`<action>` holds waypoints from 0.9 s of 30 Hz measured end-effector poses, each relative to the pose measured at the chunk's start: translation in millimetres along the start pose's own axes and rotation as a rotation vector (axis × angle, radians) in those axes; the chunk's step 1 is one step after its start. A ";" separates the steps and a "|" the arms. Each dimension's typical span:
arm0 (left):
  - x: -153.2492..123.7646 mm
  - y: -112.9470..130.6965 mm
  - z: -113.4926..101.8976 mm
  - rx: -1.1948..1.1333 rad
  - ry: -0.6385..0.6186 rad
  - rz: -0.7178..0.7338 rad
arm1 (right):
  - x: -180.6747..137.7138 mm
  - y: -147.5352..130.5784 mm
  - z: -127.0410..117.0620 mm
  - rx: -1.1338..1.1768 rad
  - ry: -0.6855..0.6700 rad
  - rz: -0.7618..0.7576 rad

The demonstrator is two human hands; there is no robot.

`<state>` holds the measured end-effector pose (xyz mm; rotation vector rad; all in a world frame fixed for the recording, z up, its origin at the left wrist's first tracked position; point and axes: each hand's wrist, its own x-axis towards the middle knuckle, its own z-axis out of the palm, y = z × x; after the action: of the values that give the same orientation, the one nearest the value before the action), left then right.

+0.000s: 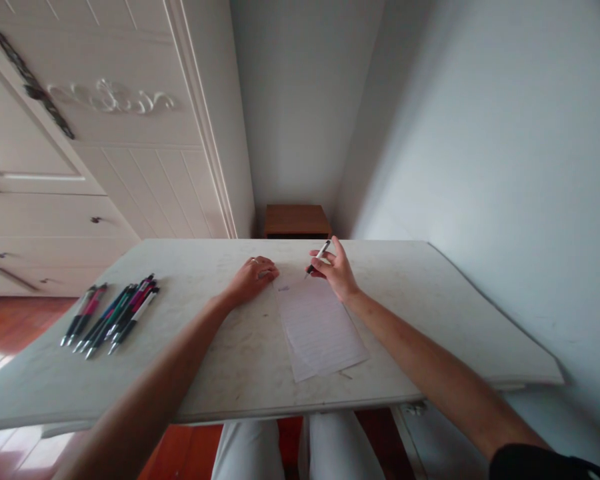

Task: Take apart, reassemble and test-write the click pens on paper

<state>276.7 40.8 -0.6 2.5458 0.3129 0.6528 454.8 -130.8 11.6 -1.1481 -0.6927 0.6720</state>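
Observation:
A white pen with a dark grip (321,253) is held in my right hand (336,270), its tip pointing down and left above the top part of a lined sheet of paper (320,327). A short dark mark shows near the sheet's upper left corner. My left hand (253,279), with a ring on one finger, rests on the table beside that corner, fingers bent loosely and no object visible in them. At the left of the table lies a group of several pens (117,313) in white, pink, green, blue and black, side by side.
The worn white table (220,380) reaches toward a grey wall (505,167) on the right. A white wardrobe (130,127) stands at the left, behind the table. Beyond the far edge is a small brown wooden cabinet (297,220). My legs are under the near edge.

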 end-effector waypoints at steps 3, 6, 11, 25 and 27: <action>0.1 0.9 -0.4 -0.009 -0.009 -0.002 | 1.7 -0.7 -2.4 -0.048 0.026 0.012; 0.0 2.0 -1.2 -0.014 -0.014 0.003 | 1.9 -3.4 -3.4 -0.098 0.017 0.024; -0.2 1.7 -1.1 -0.029 -0.002 0.002 | -0.1 -9.8 -3.2 -0.170 0.034 0.056; -0.1 1.0 -2.4 -0.034 0.003 0.004 | 21.6 -18.6 -39.8 -0.650 -0.065 0.055; -0.1 0.8 -2.4 -0.025 0.009 0.004 | 26.2 -22.4 -54.0 -0.922 -0.123 0.055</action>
<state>275.5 41.1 1.6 2.5206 0.3006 0.6657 515.7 -147.3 22.8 -1.9818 -1.1324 0.4645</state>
